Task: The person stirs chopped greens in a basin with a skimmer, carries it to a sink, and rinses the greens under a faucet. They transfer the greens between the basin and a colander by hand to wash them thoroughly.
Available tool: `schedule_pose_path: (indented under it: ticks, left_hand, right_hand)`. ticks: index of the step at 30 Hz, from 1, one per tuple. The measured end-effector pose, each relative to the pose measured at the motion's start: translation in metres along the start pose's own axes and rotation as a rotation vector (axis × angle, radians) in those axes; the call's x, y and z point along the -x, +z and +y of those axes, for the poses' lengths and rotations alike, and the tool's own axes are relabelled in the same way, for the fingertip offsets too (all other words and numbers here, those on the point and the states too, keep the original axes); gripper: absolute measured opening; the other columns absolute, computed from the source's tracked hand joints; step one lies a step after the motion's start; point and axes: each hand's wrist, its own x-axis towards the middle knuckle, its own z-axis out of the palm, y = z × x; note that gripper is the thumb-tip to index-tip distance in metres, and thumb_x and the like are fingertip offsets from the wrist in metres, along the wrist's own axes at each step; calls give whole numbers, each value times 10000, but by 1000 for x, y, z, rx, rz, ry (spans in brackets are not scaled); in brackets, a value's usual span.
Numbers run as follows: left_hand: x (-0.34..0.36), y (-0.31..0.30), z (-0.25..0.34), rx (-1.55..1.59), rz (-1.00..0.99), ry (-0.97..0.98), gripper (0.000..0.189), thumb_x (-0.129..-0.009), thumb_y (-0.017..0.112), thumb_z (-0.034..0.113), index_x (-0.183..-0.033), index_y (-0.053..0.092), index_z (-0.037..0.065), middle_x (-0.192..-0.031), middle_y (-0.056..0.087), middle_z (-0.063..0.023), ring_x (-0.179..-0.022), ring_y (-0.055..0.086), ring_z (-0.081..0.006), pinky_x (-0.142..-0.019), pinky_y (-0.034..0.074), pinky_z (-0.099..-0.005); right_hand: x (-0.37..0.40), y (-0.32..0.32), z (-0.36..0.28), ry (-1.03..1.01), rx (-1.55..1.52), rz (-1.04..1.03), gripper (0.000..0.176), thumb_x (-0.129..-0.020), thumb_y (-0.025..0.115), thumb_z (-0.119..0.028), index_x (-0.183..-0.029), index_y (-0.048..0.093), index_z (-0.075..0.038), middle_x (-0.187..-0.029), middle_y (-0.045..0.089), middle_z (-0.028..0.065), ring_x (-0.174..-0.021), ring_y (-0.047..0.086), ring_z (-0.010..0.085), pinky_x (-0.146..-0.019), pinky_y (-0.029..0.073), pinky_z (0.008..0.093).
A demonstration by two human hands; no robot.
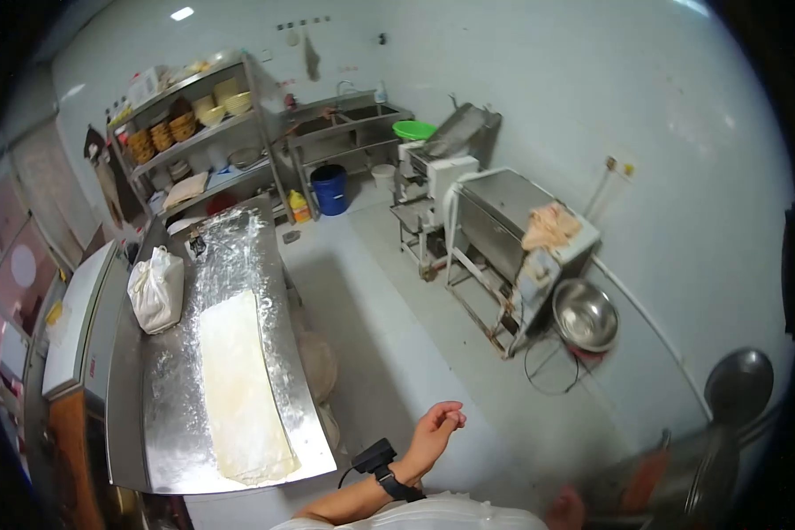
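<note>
While both hands are clear of the worktop, a long, pale cream, flat sheet of dough (240, 389) lies at eight o'clock

As seen across the whole view, the sheet rests lengthwise on a shiny, rectangular stainless-steel table (172, 433), whose surface is streaked with white powder; the sheet's near end reaches close to the table's near edge, and its far end points towards twelve o'clock.

At six o'clock the left hand (437, 433) is held out over the floor, its fingers loosely curled, with nothing visible in its grasp; a black, boxy device on a dark strap (377, 459) sits at its wrist; the sheet is the nearest worked item, well apart from the fingers; at five o'clock the right hand (567, 509) shows only as a blur at the lower edge, so whether it is clenched, released or holding something cannot be told.

At nine o'clock a knotted, white plastic bag (156, 293) stands on the table, beside the sheet's far end; at ten o'clock a grey metal shelving unit (205, 134) bears stacked brown baskets (161, 134) and cream bowls (212, 115); at eleven o'clock a round, blue plastic bucket (329, 190) stands on the floor; at two o'clock a boxy, steel-and-white machine (495, 225) carries a crumpled, peach-coloured cloth (552, 227); between three and four o'clock is a round, shiny steel bowl (585, 314).
</note>
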Motion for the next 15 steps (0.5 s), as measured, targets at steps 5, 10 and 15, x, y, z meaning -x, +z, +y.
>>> schedule_pose_path:
  ticks: [5, 10, 15]
  left_hand:
    - [-54, -54, 60, -63, 208, 109, 211, -849, 464, 85, -1030, 482, -21, -851, 550, -55, -797, 511, -106, -749, 418, -224]
    - [-110, -120, 82, 12, 469, 206, 190, -821, 487, 26, -1007, 504, -11, -856, 559, -56, -806, 526, -118, -754, 426, -233]
    - [-173, -173, 103, -28, 713, 261, 179, -797, 489, -15, -975, 506, -8, -839, 552, -56, -775, 526, -125, -715, 429, -236]
  right_hand:
    - [-93, 131, 30, -143, 565, -192, 67, -846, 431, -117, -843, 477, -68, -653, 422, -7, -588, 411, 84, -505, 376, 190]
    - [-206, 188, 39, 175, 249, -96, 81, -841, 448, -128, -870, 493, -67, -619, 434, -10, -543, 418, 76, -495, 377, 190]
    - [-332, 307, 34, 229, 438, -434, 116, -844, 423, -143, -769, 495, -92, -529, 409, -28, -461, 429, 98, -413, 380, 197]
